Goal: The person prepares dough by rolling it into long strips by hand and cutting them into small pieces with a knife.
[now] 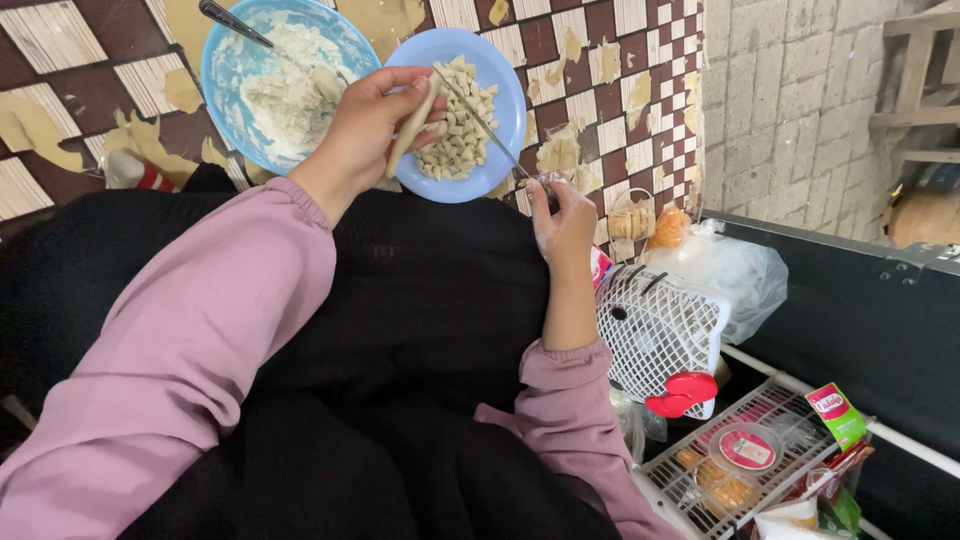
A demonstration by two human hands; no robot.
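My left hand (372, 122) grips a pale roll of dough (413, 122) and holds it over a small blue plate (505, 115) heaped with several cut dough pieces (460, 135). My right hand (563, 222) holds a knife (487, 128) by its handle; the thin blade slants up to the left across the plate and meets the top of the dough roll. Both arms wear pink sleeves over a black lap.
A larger blue bowl (225, 95) with flour or dough and a metal utensil (232, 22) sits left of the plate. The floor mat is brown and cream checked. At right are a white plastic basket (655, 335), a clear bag (735, 270) and a wire rack (745, 460) with packaged food.
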